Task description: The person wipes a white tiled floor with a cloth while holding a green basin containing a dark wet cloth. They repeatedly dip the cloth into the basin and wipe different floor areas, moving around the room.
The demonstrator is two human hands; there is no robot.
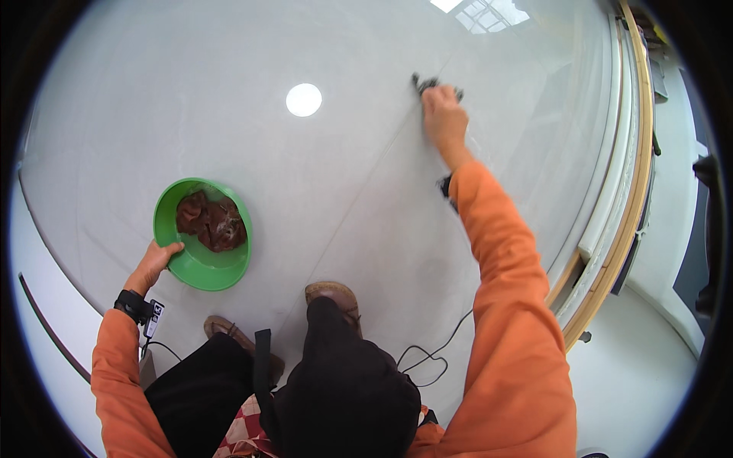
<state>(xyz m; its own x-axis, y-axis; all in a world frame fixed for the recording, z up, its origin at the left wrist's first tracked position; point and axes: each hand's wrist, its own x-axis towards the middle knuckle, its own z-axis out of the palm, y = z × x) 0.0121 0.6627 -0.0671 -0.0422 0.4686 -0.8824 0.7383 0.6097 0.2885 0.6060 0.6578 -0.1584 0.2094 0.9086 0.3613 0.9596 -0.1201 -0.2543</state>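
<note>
My left hand [150, 264] grips the near-left rim of a green plastic basin [200, 276], thumb over the edge. Inside, a wet reddish-brown cloth [216, 222] lies crumpled in a little liquid with some suds. The basin looks slightly tilted; I cannot tell whether it rests on the floor. Out ahead to the right, my right hand [445, 117] holds a dark grey, rough-looking scrubber or rag [428, 85] against the light grey, glossy floor [343, 172]. It sits beside a thin straight seam in the floor. Motion blur and my fingers hide part of it.
Wood-edged panels [642, 114] stand along the right side. A thin black cable [435, 359] loops on the floor between my right foot and right arm. My brown shoes [335, 292] stand near the basin. A white surface [43, 252] borders the floor at left.
</note>
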